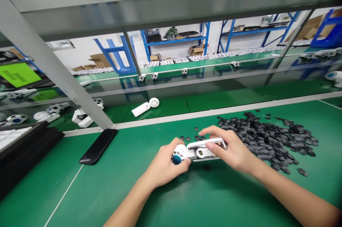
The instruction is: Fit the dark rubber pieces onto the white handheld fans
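1. Pinching both ends: your L hand (166,164) closes thumb & fingers round the head, your R hand (232,148) clasps the handle end, thumb on its face, index raised.
2. White fan unit (199,153) is held btwn them over the green bench (107,193), innards showing.
3. Step, prob.: handle work. Next move calls for steady L hold, careful R thumb.
4. Black pieces (267,138) heaped nr your R hand; second white fan (141,109) beyond bench rail.

Held fan (200,153) smooth plastic; dark pieces (263,136) matt; conveyor (203,93) glossy; tabletop (109,184) smooth.
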The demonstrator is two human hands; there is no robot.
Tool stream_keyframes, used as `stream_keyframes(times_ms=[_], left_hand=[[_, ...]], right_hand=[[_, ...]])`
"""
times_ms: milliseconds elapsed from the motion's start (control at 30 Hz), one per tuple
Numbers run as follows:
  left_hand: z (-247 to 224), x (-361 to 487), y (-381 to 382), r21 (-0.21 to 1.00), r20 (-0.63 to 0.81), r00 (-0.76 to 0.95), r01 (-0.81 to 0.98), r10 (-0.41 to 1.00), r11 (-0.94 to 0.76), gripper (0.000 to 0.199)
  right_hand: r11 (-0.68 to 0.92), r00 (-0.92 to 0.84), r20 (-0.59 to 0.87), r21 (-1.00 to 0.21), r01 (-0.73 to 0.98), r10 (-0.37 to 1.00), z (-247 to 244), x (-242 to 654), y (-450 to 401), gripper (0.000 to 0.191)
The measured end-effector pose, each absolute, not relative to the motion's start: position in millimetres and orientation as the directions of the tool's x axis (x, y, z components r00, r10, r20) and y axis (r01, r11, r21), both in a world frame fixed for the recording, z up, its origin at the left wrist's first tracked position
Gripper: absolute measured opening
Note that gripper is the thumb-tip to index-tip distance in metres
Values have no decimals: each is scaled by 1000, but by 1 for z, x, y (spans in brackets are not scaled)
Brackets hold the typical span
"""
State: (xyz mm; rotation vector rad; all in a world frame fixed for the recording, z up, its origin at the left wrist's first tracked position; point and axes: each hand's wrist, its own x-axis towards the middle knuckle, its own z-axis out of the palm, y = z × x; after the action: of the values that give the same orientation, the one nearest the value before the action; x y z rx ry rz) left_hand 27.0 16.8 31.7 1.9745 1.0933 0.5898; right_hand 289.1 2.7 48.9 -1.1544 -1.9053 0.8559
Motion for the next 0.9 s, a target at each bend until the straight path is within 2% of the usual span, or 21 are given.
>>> stream_keyframes(times_ms=[67,167,400,600,900], left_hand=[[25,27,20,882,-3,529,401,849,-247,30],[16,27,24,960,47,522,213,852,-184,44],[8,29,26,999,-9,554,-22,832,25,55],[1,31,25,991,-67,544,-58,836,117,56],[-1,29,26,989,-50,561,-89,826,121,53]], right_hand=[[294,-301,197,-900,321,933,46,290,8,37],[176,-296,118,-969,175,948,43,287,11,43],[107,-418,108,-994,-25,902,47,286,1,61],[46,-455,99,-991,-127,885,48,285,-3,74],[95,-431,139,-988,-124,892,44,284,-2,69]])
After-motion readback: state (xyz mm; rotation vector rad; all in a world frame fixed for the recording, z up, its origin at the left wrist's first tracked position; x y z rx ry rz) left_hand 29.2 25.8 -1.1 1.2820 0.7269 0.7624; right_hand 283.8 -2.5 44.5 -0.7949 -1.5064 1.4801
